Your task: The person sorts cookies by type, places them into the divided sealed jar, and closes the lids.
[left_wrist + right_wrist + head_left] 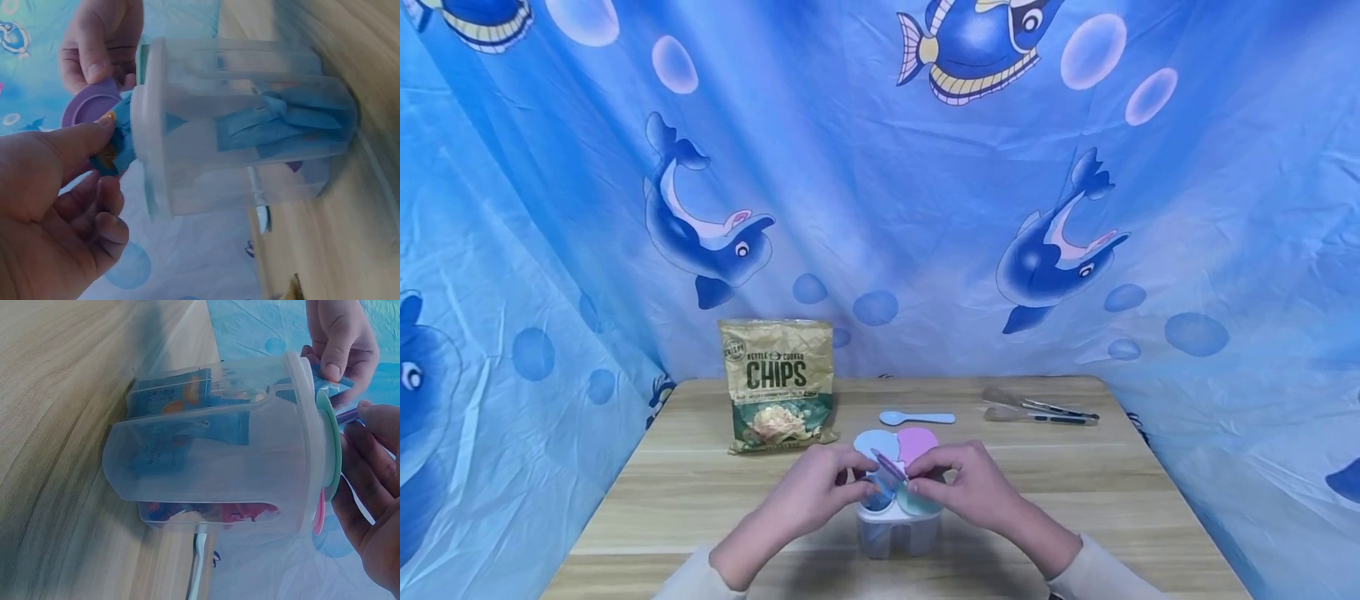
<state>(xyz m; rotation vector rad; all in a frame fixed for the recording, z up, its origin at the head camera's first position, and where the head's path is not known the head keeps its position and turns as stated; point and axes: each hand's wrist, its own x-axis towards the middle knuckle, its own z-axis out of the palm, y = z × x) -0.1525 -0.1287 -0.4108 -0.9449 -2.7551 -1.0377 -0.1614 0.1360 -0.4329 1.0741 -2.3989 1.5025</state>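
Note:
A clear plastic container (898,537) with several compartments stands upright on the table. Its blue lid (872,442), pink lid (919,443) and green lid (921,503) lie flat on top. The purple lid (94,103) is tipped up, its edge pinched between thumb and fingers of my right hand (973,487). Thumb and finger of my left hand (815,487) pinch a small blue packet (125,139) at the mouth of the compartment beneath that lid. More blue packets (287,122) show through the container wall, and red and dark blue wrapped pieces (240,512) lie in another compartment.
A bag of kettle cooked chips (781,387) stands at the back left of the wooden table (700,517). Behind the container lies a light blue spoon (917,418). Tongs (1041,410) rest at the back right. A sea-animal printed curtain (880,208) hangs behind the table.

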